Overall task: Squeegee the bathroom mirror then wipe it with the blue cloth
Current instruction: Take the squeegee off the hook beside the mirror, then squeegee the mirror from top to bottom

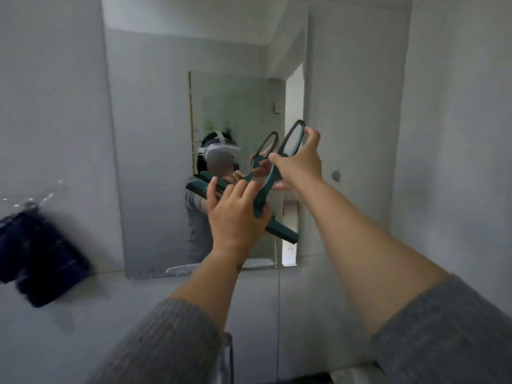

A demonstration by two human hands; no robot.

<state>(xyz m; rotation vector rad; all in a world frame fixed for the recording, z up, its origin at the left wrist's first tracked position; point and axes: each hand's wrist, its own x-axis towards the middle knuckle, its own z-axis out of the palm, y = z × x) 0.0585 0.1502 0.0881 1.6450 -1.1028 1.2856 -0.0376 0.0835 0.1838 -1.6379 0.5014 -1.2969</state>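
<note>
A tall frameless mirror point(155, 134) hangs on the pale tiled wall ahead of me. A dark green squeegee point(282, 228) lies with its blade slanted against the lower middle of the glass, its looped handle pointing up and right. My left hand point(235, 214) presses on the squeegee's head where the handle meets the blade. My right hand point(300, 159) grips the handle near its loop. A dark blue cloth point(36, 259) hangs on the wall at the left, below mirror height and away from both hands.
The mirror reflects a person wearing a white headset, a glass shower screen and a doorway. A small round knob point(335, 176) sits on the wall right of the mirror. A clear rail end point(228, 353) shows at the bottom.
</note>
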